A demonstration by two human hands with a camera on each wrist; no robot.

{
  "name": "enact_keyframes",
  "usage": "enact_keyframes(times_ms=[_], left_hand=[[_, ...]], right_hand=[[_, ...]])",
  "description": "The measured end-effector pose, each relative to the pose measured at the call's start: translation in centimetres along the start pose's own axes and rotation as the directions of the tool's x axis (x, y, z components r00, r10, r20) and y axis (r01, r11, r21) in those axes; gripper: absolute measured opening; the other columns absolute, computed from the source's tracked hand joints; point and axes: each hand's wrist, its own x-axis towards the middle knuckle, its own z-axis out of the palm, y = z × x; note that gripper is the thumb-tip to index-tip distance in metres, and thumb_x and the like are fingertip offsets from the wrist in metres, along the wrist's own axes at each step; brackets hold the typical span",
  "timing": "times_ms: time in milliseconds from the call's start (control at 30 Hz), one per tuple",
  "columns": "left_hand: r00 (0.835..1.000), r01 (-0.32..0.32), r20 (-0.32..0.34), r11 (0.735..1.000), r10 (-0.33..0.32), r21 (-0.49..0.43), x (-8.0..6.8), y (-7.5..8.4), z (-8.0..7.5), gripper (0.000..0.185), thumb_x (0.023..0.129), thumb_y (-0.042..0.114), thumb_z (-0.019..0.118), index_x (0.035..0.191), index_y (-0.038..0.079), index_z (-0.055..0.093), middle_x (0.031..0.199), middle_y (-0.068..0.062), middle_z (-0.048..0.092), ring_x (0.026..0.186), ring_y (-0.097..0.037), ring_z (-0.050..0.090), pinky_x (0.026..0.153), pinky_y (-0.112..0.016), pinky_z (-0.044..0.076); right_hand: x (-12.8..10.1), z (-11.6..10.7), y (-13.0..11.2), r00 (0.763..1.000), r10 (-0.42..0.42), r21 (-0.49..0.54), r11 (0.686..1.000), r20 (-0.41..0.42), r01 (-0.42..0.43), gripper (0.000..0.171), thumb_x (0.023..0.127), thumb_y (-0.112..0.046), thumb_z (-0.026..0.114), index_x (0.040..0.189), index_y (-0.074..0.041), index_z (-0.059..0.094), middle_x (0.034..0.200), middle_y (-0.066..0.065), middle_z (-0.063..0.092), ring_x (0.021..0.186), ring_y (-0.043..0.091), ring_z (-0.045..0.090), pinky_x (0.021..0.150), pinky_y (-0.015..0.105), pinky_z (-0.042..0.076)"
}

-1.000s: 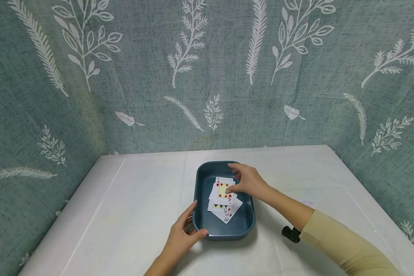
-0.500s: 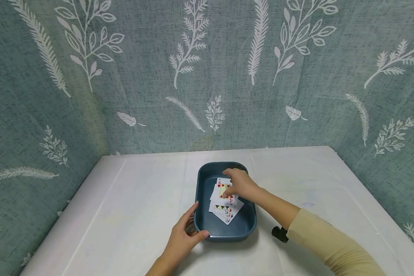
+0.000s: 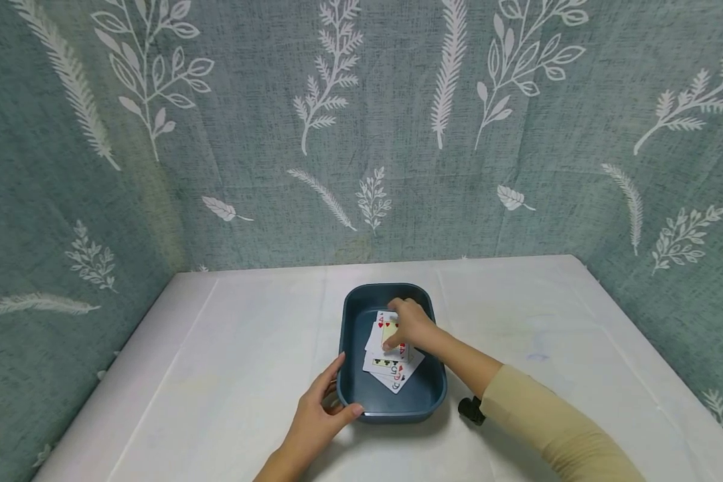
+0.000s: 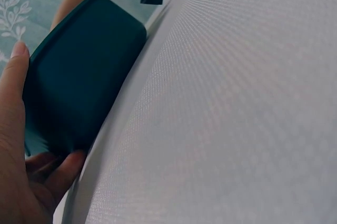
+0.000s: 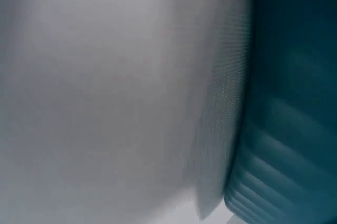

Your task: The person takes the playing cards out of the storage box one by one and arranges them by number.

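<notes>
A dark blue rectangular tray point(image 3: 351, 321) sits on the white-covered table in the head view, with several playing cards point(image 3: 400, 376) fanned in a loose pile inside. On top lies a four of hearts point(image 3: 387, 332), partly covered by my right hand point(image 3: 417, 327). That hand reaches in over the tray's right wall, thumb and forefinger spread apart above the card; whether they touch it is unclear. My left hand point(image 3: 316, 412) grips the tray's near left corner. In the left wrist view its fingers point(image 4: 67, 174) curl at the lower edge of the tray wall point(image 4: 79, 77).
A black wrist camera point(image 3: 471, 410) hangs under the right forearm, near the beige sleeve point(image 3: 548, 422). White cloth point(image 3: 247, 348) covers the table. Green leaf-patterned fabric point(image 3: 247, 167) rises behind and at both sides. The right wrist view shows the tray's outer wall point(image 5: 295, 129).
My right hand has moved left and slightly lower in the head view, further over the four of hearts. The left hand and tray stay in place.
</notes>
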Motion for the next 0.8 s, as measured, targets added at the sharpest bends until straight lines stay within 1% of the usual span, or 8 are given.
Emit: enact_keyframes(times_ms=[133,267,333,533,667,800], left_hand=[[1.000,0.014,-0.003,1.000,-0.014,0.007,0.0,0.1,0.0,0.080,0.075,0.020,0.080,0.144,0.022,0.040,0.136,-0.013,0.049,0.111,-0.031,0.057,0.080,-0.029,0.055],[1.000,0.019,-0.004,1.000,-0.019,0.001,0.0,0.1,0.0,0.080,0.075,0.020,0.081,0.144,0.022,0.040,0.135,-0.012,0.049,0.111,-0.029,0.057,0.081,-0.029,0.055],[1.000,0.010,0.004,1.000,-0.010,0.005,0.0,0.0,0.0,0.079,0.076,0.020,0.080,0.144,0.023,0.040,0.135,-0.012,0.049,0.111,-0.029,0.057,0.081,-0.029,0.055],[1.000,-0.011,0.024,1.000,0.011,0.015,0.0,-0.1,-0.2,0.078,0.077,0.020,0.079,0.144,0.022,0.039,0.135,-0.013,0.048,0.111,-0.030,0.057,0.081,-0.030,0.055],[1.000,-0.001,0.020,1.000,0.000,0.028,0.0,-0.1,-0.1,0.079,0.077,0.021,0.079,0.145,0.022,0.038,0.136,-0.013,0.048,0.111,-0.029,0.056,0.081,-0.030,0.055],[1.000,0.018,0.016,0.999,-0.018,0.037,0.0,0.0,-0.1,0.079,0.077,0.022,0.079,0.145,0.023,0.038,0.136,-0.012,0.048,0.110,-0.029,0.057,0.080,-0.030,0.056]], right_hand=[[0.3,0.3,0.1,0.999,0.037,-0.043,0.998,0.011,-0.036,0.082,0.054,-0.014,0.093,0.124,0.002,0.054,0.116,0.020,0.054,0.105,0.032,0.050,0.089,0.044,0.048],[0.5,0.5,0.1,0.999,0.049,-0.087,0.995,0.014,-0.047,0.081,0.053,-0.016,0.094,0.122,0.003,0.055,0.114,0.020,0.055,0.103,0.032,0.049,0.088,0.044,0.048],[0.5,0.5,0.0,0.999,0.050,-0.102,0.994,0.021,-0.048,0.080,0.053,-0.017,0.094,0.121,0.003,0.057,0.114,0.020,0.055,0.102,0.031,0.049,0.088,0.044,0.048],[0.1,0.7,-0.2,0.998,0.032,-0.129,0.991,0.048,-0.026,0.076,0.050,-0.024,0.095,0.113,0.000,0.061,0.107,0.018,0.053,0.095,0.029,0.046,0.082,0.042,0.048],[0.0,0.9,-0.2,0.998,0.018,-0.130,0.991,0.068,-0.009,0.075,0.048,-0.027,0.096,0.109,-0.002,0.059,0.101,0.014,0.053,0.092,0.026,0.045,0.080,0.039,0.047],[-0.3,1.2,-0.3,0.996,0.012,-0.129,0.992,0.084,-0.001,0.079,0.047,-0.030,0.096,0.111,-0.001,0.057,0.100,0.014,0.053,0.089,0.025,0.047,0.079,0.039,0.048]])
